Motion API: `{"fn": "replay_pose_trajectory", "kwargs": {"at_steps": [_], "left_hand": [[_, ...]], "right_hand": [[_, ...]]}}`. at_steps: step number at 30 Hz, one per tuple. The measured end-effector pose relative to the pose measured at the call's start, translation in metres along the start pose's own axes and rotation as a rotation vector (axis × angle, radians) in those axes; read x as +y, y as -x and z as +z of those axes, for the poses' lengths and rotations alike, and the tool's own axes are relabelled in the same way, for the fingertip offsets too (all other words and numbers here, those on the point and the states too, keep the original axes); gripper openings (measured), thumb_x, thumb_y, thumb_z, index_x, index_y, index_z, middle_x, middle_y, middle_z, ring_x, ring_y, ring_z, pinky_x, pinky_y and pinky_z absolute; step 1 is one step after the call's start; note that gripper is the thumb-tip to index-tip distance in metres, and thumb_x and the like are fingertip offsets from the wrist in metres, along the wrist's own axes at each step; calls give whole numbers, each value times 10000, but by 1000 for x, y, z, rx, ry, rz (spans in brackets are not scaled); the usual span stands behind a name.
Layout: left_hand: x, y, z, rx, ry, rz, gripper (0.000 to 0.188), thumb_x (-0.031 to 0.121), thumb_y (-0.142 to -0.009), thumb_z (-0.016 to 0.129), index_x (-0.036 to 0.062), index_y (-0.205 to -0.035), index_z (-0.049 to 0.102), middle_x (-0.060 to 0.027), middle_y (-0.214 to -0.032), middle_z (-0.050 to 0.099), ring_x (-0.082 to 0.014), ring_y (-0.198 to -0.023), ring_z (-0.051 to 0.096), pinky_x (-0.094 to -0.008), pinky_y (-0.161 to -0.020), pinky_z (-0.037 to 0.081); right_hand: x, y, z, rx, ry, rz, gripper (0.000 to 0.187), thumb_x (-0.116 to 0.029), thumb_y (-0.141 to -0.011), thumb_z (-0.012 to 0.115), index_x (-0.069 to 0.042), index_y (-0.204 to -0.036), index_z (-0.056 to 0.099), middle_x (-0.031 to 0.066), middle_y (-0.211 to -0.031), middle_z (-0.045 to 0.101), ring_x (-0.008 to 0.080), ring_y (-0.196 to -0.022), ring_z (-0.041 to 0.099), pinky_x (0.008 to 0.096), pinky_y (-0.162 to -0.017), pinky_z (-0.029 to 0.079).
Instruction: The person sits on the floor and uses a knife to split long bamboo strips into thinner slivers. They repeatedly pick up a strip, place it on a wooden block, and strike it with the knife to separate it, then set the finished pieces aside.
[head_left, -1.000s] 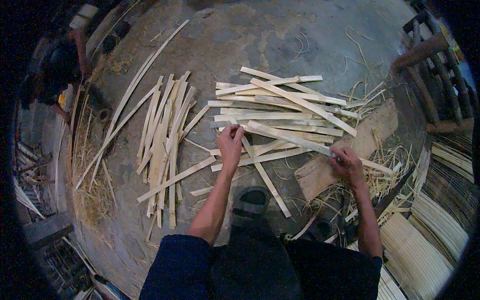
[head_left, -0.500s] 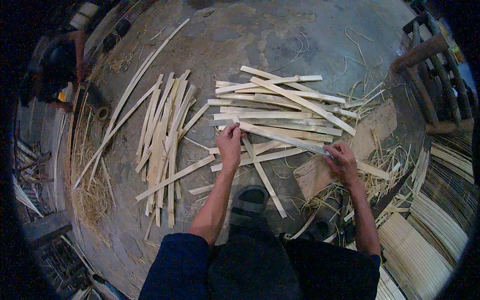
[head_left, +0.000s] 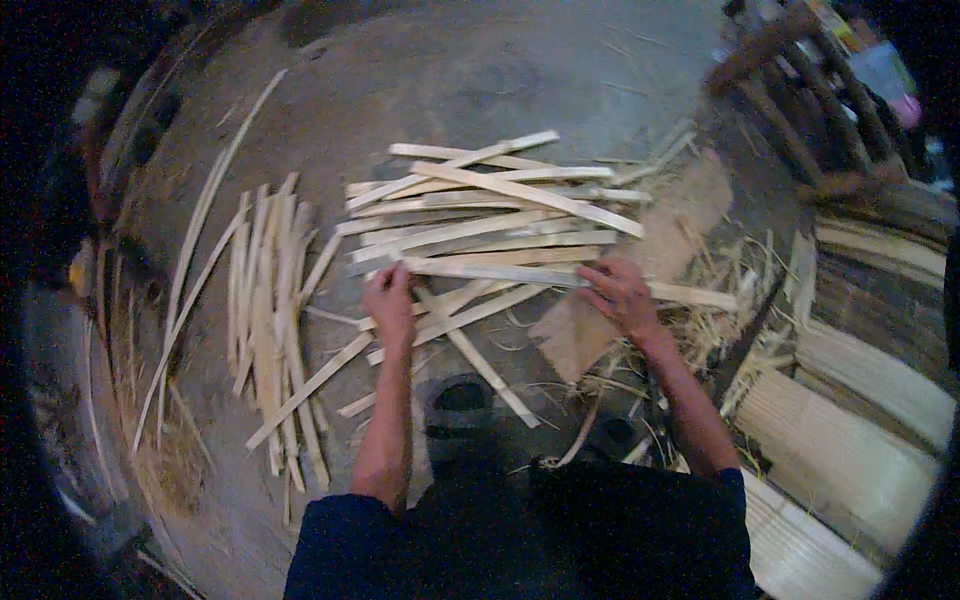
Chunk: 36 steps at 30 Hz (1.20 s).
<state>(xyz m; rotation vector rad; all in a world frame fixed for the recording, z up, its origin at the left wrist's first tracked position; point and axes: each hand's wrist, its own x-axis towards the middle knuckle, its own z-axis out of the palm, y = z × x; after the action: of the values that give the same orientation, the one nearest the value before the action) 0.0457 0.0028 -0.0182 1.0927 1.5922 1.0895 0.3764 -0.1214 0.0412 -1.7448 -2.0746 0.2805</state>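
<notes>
Between both hands lies a pale bamboo strip (head_left: 490, 271), nearly level across the near side of a loose pile of similar strips (head_left: 530, 200). My left hand (head_left: 390, 300) pinches its left end between thumb and fingers. Around the other end, the fingers of my right hand (head_left: 620, 296) are closed. Other strips cross at angles under and in front of the held one. The picture is somewhat blurred.
A second bundle of strips (head_left: 270, 310) lies on the concrete floor to the left, beside some longer thin ones (head_left: 205, 215). At right are a flat brown board (head_left: 690, 215), curly shavings (head_left: 690, 330), a wooden frame (head_left: 815, 110) and stacked slatted panels (head_left: 840, 430).
The whole view has shifted, so the piles appear further left. The held strip has gone from slanting down to the right to nearly level, still in both hands.
</notes>
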Motion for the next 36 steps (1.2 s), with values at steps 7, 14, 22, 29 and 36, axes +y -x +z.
{"fn": "replay_pose_trajectory", "kwargs": {"at_steps": [7,14,22,29,36], "left_hand": [[-3,1,5,3,50,-51,193,114,-826,625,-56,-917,628,-73,-757,633,-124,-676,575,-260,-653,460],[-9,-2,5,0,77,-46,176,106,-817,635,-45,-907,632,-68,-766,629,-121,-674,555,-258,-650,443],[-13,-6,3,15,109,-56,178,100,-814,627,-44,-918,622,-73,-741,623,-140,-662,562,-269,-623,444],[-6,-1,-1,78,-262,122,304,151,-792,657,-31,-1027,591,-145,-955,580,-203,-841,559,-327,-743,448],[97,89,108,-642,-225,850,538,223,-746,707,37,-1203,493,-177,-1206,504,-336,-1138,469,-411,-966,367]], "right_hand": [[35,11,-38,104,-23,294,226,-226,-842,611,-76,-1008,644,140,-903,608,312,-840,590,384,-734,469],[59,36,-74,-302,-119,475,438,-477,-800,616,-68,-951,659,163,-926,640,341,-898,603,416,-792,477],[61,24,-83,-325,-217,467,352,-371,-788,671,-27,-854,639,143,-767,631,273,-713,601,381,-641,452],[55,22,-97,-337,-113,518,376,-392,-760,682,-29,-854,644,150,-777,635,291,-744,613,392,-652,453],[27,9,-115,-369,-5,574,386,-414,-748,682,-44,-851,642,158,-806,640,326,-786,615,408,-691,457]]}}
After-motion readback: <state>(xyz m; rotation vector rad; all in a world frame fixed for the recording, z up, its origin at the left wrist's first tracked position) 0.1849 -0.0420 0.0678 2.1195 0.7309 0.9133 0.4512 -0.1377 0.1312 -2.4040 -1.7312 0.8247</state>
